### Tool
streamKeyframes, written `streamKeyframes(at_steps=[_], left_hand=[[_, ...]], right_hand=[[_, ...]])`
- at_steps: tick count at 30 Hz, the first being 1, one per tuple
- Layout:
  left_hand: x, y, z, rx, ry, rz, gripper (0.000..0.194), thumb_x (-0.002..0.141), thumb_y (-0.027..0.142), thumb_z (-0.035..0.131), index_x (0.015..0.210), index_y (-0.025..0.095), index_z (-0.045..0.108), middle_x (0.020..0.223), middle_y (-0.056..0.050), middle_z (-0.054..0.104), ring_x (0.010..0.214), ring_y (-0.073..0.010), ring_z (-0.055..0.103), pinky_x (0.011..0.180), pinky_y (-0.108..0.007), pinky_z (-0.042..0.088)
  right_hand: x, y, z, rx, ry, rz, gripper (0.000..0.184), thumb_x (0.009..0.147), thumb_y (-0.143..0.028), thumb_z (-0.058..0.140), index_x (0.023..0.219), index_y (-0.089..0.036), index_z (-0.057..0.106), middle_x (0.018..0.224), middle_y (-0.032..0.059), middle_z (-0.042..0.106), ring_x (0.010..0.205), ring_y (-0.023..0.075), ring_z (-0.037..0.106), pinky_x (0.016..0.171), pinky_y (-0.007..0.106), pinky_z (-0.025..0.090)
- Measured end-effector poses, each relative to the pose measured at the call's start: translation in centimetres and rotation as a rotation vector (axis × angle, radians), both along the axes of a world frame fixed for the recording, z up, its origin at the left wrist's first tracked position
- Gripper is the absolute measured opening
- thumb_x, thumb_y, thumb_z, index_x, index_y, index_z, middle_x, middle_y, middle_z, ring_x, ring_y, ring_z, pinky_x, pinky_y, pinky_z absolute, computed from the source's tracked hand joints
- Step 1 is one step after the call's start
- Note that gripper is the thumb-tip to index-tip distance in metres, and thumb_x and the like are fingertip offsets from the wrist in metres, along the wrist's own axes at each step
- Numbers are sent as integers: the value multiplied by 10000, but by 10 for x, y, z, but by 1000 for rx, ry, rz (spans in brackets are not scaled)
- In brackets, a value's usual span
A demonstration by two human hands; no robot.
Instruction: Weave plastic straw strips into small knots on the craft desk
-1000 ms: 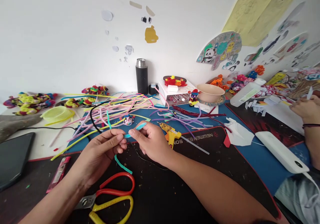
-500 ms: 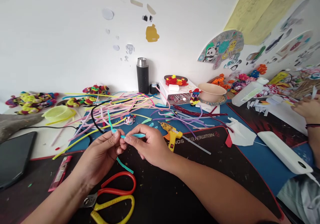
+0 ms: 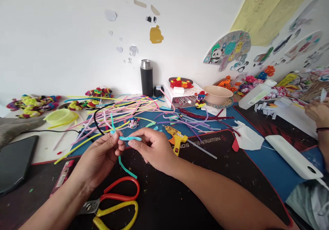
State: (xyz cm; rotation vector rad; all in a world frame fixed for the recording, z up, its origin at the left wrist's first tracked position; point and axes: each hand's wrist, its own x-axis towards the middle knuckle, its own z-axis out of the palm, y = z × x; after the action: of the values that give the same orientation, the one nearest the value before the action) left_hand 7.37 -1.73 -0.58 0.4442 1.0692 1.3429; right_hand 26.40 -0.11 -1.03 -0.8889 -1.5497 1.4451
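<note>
Sky blue on the twisted pipe cleaner [image 3: 131,138], teal on the strand [image 3: 128,170] below. On the black mat [image 3: 164,195], red on one handle of the scissors [image 3: 105,197], yellow on the other. Thin red around the mat, grey lettering [image 3: 197,142] by its far edge. Yellow on the glue gun [image 3: 180,141], orange at its trigger. Toward the far edge of the white surface [image 3: 42,153], pink, yellow and lilac through the pile of strips [image 3: 123,111]; black under silver on the flask [image 3: 147,81], peach on the bowl [image 3: 218,97].

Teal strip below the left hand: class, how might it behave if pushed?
The teal strip probably holds its bends, since it juts sideways below the left hand instead of hanging straight. Being thin, it likely gives easily.
</note>
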Motion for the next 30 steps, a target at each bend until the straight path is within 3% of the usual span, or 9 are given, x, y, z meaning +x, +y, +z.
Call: streamKeyframes(at_steps=[7, 15, 21, 25, 30], left_hand=[[-1, -1, 2, 0, 16, -57, 431, 433, 271, 1143, 713, 138, 844, 572, -8, 691, 506, -106, 608, 431, -146, 503], [-5, -5, 1, 149, 218, -182, 340, 619, 393, 1102, 767, 169, 895, 688, -48, 767, 620, -155, 657, 565, -208, 574], [-4, -7, 0, 125, 267, -232, 451, 563, 506, 1113, 728, 165, 867, 627, -55, 738, 571, -152, 642, 515, -206, 529], [-1, -8, 3, 109, 275, -204, 432, 477, 392, 1145, 720, 177, 860, 620, -27, 729, 557, -140, 627, 489, -193, 503], [2, -10, 8, 146, 252, -190, 387, 467, 260, 1143, 732, 192, 869, 633, -10, 747, 536, -123, 623, 487, -182, 502]], right_hand=[[1, 0, 2, 48, -28, -6, 472, 978, -679, 762, 1028, -213, 818, 621, -30, 586, 517, 131, 508, 496, 259, 366], [4, 3, -1, -16, -22, 57, 454, 993, -634, 774, 855, -222, 641, 596, -66, 563, 452, 101, 511, 478, 234, 360], [4, 7, -1, -91, 36, 111, 454, 973, -610, 810, 849, -219, 615, 608, -86, 555, 435, 87, 513, 452, 224, 363], [4, 8, -1, -133, 51, 160, 445, 960, -609, 828, 874, -213, 641, 555, -91, 557, 432, 92, 512, 457, 219, 364], [4, 10, -4, -258, 73, 239, 505, 902, -667, 862, 856, -210, 652, 536, -84, 570, 430, 100, 513, 457, 226, 383]])
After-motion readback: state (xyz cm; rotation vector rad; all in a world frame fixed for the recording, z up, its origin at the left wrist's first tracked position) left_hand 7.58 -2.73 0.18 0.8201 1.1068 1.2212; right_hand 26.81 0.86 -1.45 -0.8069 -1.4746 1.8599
